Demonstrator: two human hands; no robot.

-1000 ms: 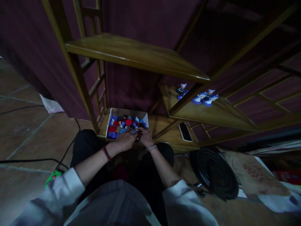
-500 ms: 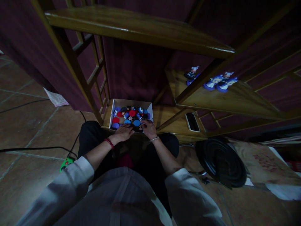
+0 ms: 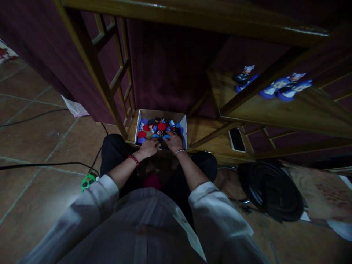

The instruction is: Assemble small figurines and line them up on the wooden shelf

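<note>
A shallow white cardboard box (image 3: pixel 185 129) holds several small figurines with round red, blue and purple bases, jumbled together. My right hand (image 3: pixel 175 142) reaches over the box's front right part. Its fingers are bent at a round blue base (image 3: pixel 166 137), seemingly gripping it; the fingertips are partly hidden. At the box's front edge, my left hand (image 3: pixel 150 147) rests with curled fingers, near another blue base (image 3: pixel 155 136). Whatever lies under those fingers is hidden. A red base (image 3: pixel 161 126) sits in the middle of the pile.
The box stands on a low wooden shelf (image 3: pixel 205 136) beneath a higher board. Several figurines (image 3: pixel 277 88) stand on a side shelf behind a slanting post. A phone (image 3: pixel 237 140) lies to the right. A black round seat (image 3: pixel 271 192) and a green power strip (image 3: pixel 88 181) flank me.
The view has shifted, so the scene sits further right and higher. My right hand has moved leftward across the box to the blue base. My left hand stays at the front edge.
</note>
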